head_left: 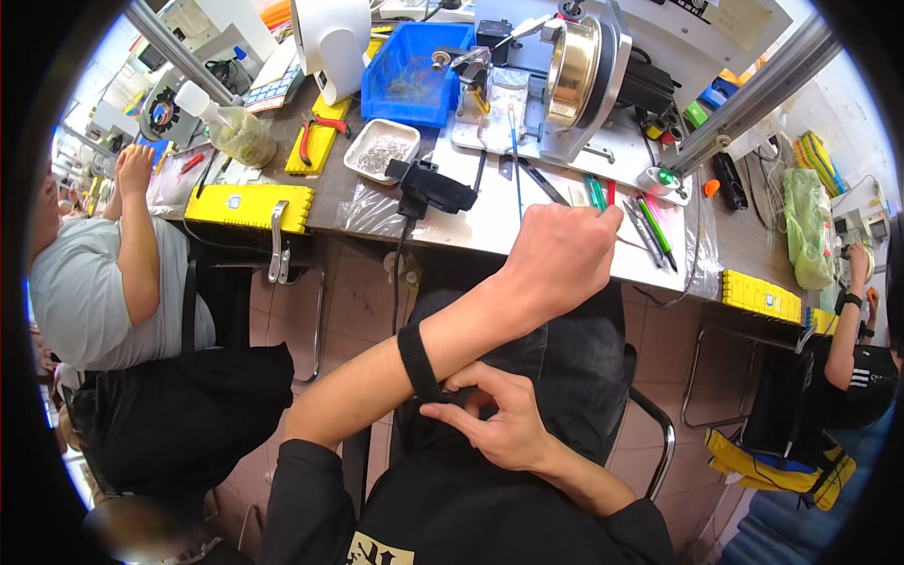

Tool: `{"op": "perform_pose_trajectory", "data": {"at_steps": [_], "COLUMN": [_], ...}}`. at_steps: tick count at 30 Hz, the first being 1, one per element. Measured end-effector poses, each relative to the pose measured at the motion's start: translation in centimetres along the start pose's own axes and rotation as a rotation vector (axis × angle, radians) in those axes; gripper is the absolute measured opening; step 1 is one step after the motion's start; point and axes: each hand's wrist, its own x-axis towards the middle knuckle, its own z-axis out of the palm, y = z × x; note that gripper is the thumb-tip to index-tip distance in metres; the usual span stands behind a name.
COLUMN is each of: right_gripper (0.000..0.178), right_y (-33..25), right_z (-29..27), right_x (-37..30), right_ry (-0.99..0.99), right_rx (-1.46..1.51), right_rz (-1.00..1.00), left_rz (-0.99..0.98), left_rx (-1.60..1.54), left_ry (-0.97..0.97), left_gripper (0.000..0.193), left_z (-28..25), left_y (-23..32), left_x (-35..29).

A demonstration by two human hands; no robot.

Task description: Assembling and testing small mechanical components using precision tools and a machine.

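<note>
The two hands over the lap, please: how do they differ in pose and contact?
The left hand is a loose fist raised toward the white workbench, touching nothing; the right hand sits lower, its fingers pinching the black wristband on the left forearm. Both are bare.

2 yellow cases [250,206] [761,294], 1 blue bin [414,61], 1 white tray [381,150], 1 plastic bottle [229,125], 1 red pliers [320,127].

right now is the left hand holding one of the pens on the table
No, the left hand is a closed fist raised in front of the table edge, gripping nothing, while the right hand pinches the black wristband on the left forearm.
</note>
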Motion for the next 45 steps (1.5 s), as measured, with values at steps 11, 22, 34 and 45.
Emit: {"op": "perform_pose_trajectory", "data": {"at_steps": [11, 22, 34, 45], "right_gripper": [0.014, 0.013, 0.018, 0.071], "right_y": [-0.9, -0.3, -0.3, -2.7], "right_z": [-3.4, -4.4, -5.4, -6.0], "right_x": [1.1, 0.8, -1.0, -1.9], "right_ry": [0.291, 0.229, 0.046, 0.328], "right_rx": [0.552, 0.836, 0.614, -0.359], "right_rz": [0.232, 0.290, 0.208, -0.281], "left_rz": [-0.115, -0.293, -0.264, -0.023], "left_rx": [-0.172, -0.524, -0.626, -0.019], "left_ry": [-0.023, -0.295, -0.303, -0.316], "left_gripper": [0.011, 0.062, 0.055, 0.026], "left_z": [1.0, -2.1, -3.1, -0.5], "left_y": [-1.2, -0.9, 0.6, -0.3], "left_x": [-2.2, -6.4, -8.4, -10.0]}}
